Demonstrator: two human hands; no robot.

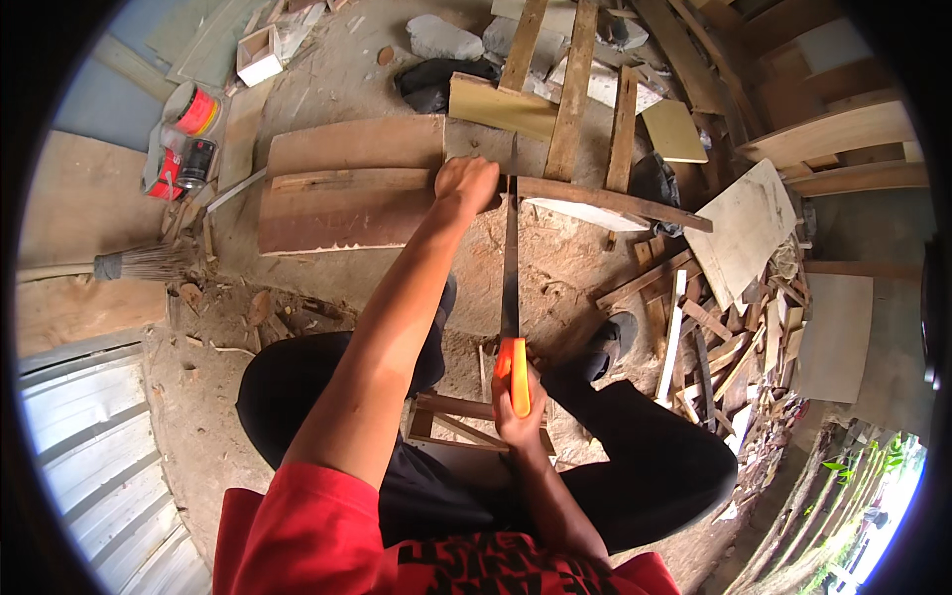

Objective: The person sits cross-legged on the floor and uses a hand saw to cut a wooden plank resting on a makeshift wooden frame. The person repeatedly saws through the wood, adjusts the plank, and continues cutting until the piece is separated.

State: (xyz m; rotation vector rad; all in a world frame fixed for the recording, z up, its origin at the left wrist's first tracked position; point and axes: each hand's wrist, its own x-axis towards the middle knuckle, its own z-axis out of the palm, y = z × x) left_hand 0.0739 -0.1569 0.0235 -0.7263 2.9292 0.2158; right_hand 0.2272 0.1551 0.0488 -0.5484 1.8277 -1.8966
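A long, narrow wooden strip [605, 197] lies crosswise in front of me, its left part resting on a wide brown board [347, 223]. My left hand [468, 182] is closed over the strip near its middle and presses down there. Just right of those fingers, the blade of a handsaw [512, 263] crosses the strip, pointing away from me. My right hand [520, 409] is wrapped around the saw's orange handle, between my knees. How deep the blade sits in the wood cannot be made out.
Scrap wood [729, 342] is heaped on the right. Planks [572, 89] and rubble lie at the far side. Paint cans [191, 109] and a stick broom [149, 263] are on the left. A small wooden frame [451, 405] sits below my right hand.
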